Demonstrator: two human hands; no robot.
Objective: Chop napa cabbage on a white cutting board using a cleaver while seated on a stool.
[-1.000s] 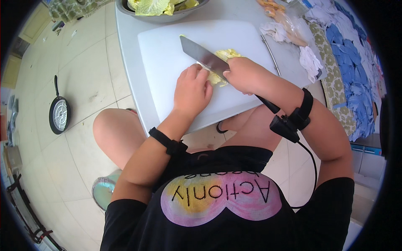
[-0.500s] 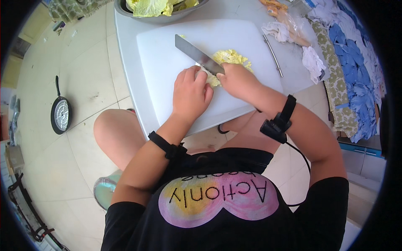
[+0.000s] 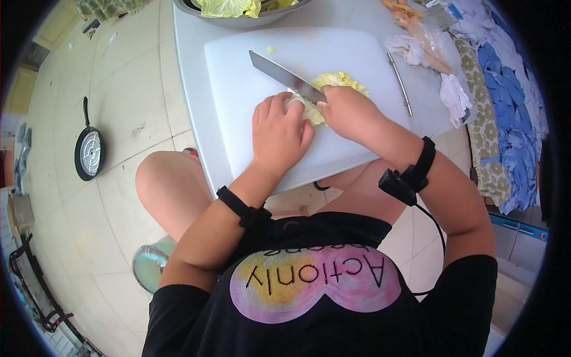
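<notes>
A: Where does the leafy vegetable (image 3: pixel 340 80) lie?
B: On the white cutting board (image 3: pixel 238 68), beneath and beside the knife (image 3: pixel 282 74), with pale and yellow parts showing on either side of the blade. A small scrap (image 3: pixel 270 50) lies apart, beyond the blade; more leaves (image 3: pixel 229 7) fill the metal bowl (image 3: pixel 253 22) at the table's far end.
A: And the hands?
B: The right hand (image 3: pixel 347 113) is closed around the knife's handle. The left hand (image 3: pixel 278 132) is half curled over the pale part, its fingertips bent; whether they pinch or merely press cannot be told.
A: What could go wrong?
B: Chiefly, a cut finger: the left fingertips rest just beside the blade, and a sideways slip or a fingertip left extended would probably suffice. The leaf, likely slick, might also slide if pressed too lightly, giving uneven pieces. Loose bits near the blade could be pushed outward.
</notes>
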